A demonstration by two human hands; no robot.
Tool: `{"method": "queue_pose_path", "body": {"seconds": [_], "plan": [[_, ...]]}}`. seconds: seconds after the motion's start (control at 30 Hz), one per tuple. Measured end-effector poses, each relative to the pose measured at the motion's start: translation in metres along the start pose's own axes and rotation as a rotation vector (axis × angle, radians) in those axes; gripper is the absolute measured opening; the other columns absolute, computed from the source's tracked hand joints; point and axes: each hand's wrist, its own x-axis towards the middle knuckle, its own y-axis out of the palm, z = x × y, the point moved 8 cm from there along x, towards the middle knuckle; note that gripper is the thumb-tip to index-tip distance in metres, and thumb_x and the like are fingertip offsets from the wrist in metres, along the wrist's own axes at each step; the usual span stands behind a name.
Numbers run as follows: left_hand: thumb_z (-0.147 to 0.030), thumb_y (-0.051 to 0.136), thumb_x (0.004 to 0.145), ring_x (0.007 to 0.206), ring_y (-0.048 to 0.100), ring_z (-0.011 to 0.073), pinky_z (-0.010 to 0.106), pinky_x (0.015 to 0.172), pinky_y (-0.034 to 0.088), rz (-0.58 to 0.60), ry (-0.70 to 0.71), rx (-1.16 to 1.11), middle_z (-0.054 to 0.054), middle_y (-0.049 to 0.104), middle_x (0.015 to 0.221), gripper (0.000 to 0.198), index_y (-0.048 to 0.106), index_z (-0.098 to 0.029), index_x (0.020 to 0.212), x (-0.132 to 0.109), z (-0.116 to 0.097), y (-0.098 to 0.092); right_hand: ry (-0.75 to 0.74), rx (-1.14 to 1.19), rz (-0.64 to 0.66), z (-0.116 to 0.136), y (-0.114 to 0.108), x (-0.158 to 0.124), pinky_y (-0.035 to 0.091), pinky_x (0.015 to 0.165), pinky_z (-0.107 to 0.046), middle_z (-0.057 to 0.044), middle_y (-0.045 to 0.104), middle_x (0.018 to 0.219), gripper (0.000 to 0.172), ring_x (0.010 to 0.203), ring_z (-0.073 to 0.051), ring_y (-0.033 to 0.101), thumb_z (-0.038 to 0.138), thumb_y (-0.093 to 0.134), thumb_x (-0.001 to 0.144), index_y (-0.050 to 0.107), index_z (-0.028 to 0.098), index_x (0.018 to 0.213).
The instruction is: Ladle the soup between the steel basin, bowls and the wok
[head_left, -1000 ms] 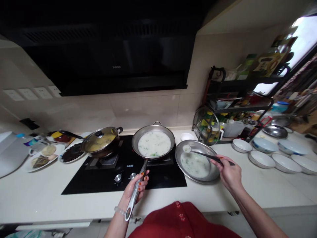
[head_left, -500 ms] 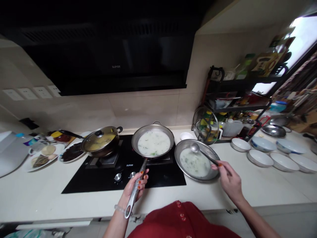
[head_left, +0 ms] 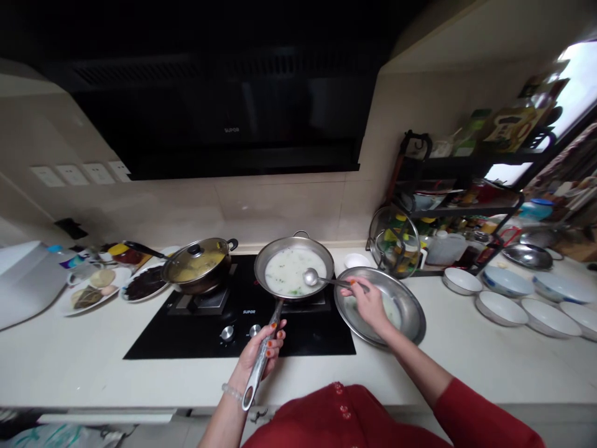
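While left hand (head_left: 252,356) clasps pan handle (head_left: 255,374), right hand (head_left: 370,305) grips ladle (head_left: 312,277), basin (head_left: 411,309) part-hidden.

On the stove (head_left: 186,339), the pan (head_left: 268,252) stands right of the pot (head_left: 198,286) and left of the basin (head_left: 411,305).

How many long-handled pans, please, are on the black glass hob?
2: a dark brown pan with a glass lid on the left, and an open, round silver metal pan on the right, its handle in the left hand.
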Motion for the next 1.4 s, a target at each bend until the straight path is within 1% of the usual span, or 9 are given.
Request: {"method": "queue_pose_path", "body": {"seconds": [0.13, 0.23, 0.37, 0.53, 0.67, 0.83, 1.0, 1.23, 1.4], "plan": [[-0.017, 0.041, 0.093, 0.042, 0.037, 0.0001, 0.008, 0.032, 0.030, 0.000, -0.004, -0.009, 0.000, 0.047, 0.071, 0.025, 0.052, -0.007, 0.113, -0.002, 0.001, 0.004, -0.040, -0.069, 0.084, -0.016, 0.029, 0.007, 0.054, 0.072, -0.037, -0.003, 0.069, 0.061, 0.028, 0.066, -0.024, 0.070, 0.045, 0.057, 0.076, 0.065, 0.020, 0.085], [-0.018, 0.040, 0.093, 0.042, 0.036, 0.0002, 0.008, 0.032, 0.031, -0.001, 0.002, -0.006, 0.001, 0.047, 0.072, 0.025, 0.053, -0.006, 0.111, -0.002, 0.001, 0.005, 0.027, -0.060, 0.087, -0.031, 0.037, 0.011, 0.054, 0.071, -0.037, -0.003, 0.068, 0.058, 0.026, 0.064, -0.025, 0.071, 0.044, 0.057, 0.074, 0.065, 0.020, 0.083], [-0.018, 0.041, 0.093, 0.043, 0.038, 0.0006, 0.008, 0.032, 0.030, 0.008, -0.006, -0.024, 0.000, 0.046, 0.072, 0.024, 0.053, -0.006, 0.109, -0.001, 0.002, 0.004, 0.148, 0.079, -0.048, -0.042, 0.027, 0.017, 0.055, 0.062, -0.033, -0.003, 0.069, 0.065, 0.021, 0.058, -0.023, 0.070, 0.038, 0.060, 0.070, 0.063, 0.019, 0.077], [-0.017, 0.044, 0.090, 0.043, 0.039, 0.0010, 0.009, 0.033, 0.030, 0.024, 0.001, -0.020, 0.001, 0.047, 0.071, 0.026, 0.053, -0.005, 0.112, 0.004, 0.000, -0.001, 0.150, 0.236, -0.175, -0.042, 0.010, 0.023, 0.056, 0.058, -0.030, -0.005, 0.070, 0.082, 0.015, 0.052, -0.018, 0.068, 0.032, 0.063, 0.065, 0.061, 0.019, 0.072], [-0.018, 0.048, 0.089, 0.042, 0.036, 0.0006, 0.009, 0.032, 0.027, 0.042, -0.015, 0.003, 0.000, 0.047, 0.071, 0.028, 0.052, -0.008, 0.115, 0.007, 0.002, -0.007, 0.153, 0.249, -0.201, -0.042, 0.002, 0.024, 0.058, 0.059, -0.034, -0.004, 0.070, 0.080, 0.011, 0.053, -0.020, 0.067, 0.031, 0.064, 0.064, 0.059, 0.023, 0.067], [-0.018, 0.053, 0.086, 0.044, 0.039, 0.0000, 0.008, 0.034, 0.028, 0.052, -0.005, 0.030, 0.000, 0.047, 0.072, 0.032, 0.052, -0.009, 0.117, 0.007, 0.001, -0.008, 0.154, 0.256, -0.219, -0.041, -0.004, 0.023, 0.059, 0.062, -0.036, -0.005, 0.070, 0.079, 0.010, 0.054, -0.020, 0.067, 0.031, 0.065, 0.063, 0.059, 0.023, 0.066], [-0.019, 0.056, 0.085, 0.044, 0.037, -0.0003, 0.008, 0.034, 0.027, 0.053, -0.003, 0.051, -0.001, 0.047, 0.072, 0.037, 0.050, -0.010, 0.120, 0.006, 0.001, -0.006, 0.148, 0.273, -0.233, -0.038, -0.007, 0.021, 0.059, 0.065, -0.036, -0.006, 0.069, 0.080, 0.010, 0.054, -0.019, 0.066, 0.030, 0.064, 0.062, 0.060, 0.022, 0.064], [-0.019, 0.052, 0.087, 0.043, 0.037, -0.0005, 0.008, 0.034, 0.027, 0.039, 0.004, 0.039, -0.001, 0.047, 0.072, 0.032, 0.050, -0.010, 0.118, 0.004, 0.000, -0.006, 0.171, 0.290, -0.236, -0.041, -0.007, 0.022, 0.058, 0.064, -0.036, -0.006, 0.070, 0.081, 0.010, 0.053, -0.020, 0.067, 0.030, 0.065, 0.061, 0.060, 0.022, 0.064], [-0.019, 0.057, 0.085, 0.044, 0.038, -0.0008, 0.007, 0.034, 0.027, 0.051, -0.001, 0.058, -0.001, 0.048, 0.072, 0.039, 0.048, -0.011, 0.122, 0.003, 0.000, -0.005, 0.130, 0.196, -0.201, -0.040, -0.006, 0.023, 0.057, 0.063, -0.036, -0.005, 0.071, 0.079, 0.010, 0.056, -0.022, 0.069, 0.032, 0.061, 0.066, 0.062, 0.023, 0.070]]}}
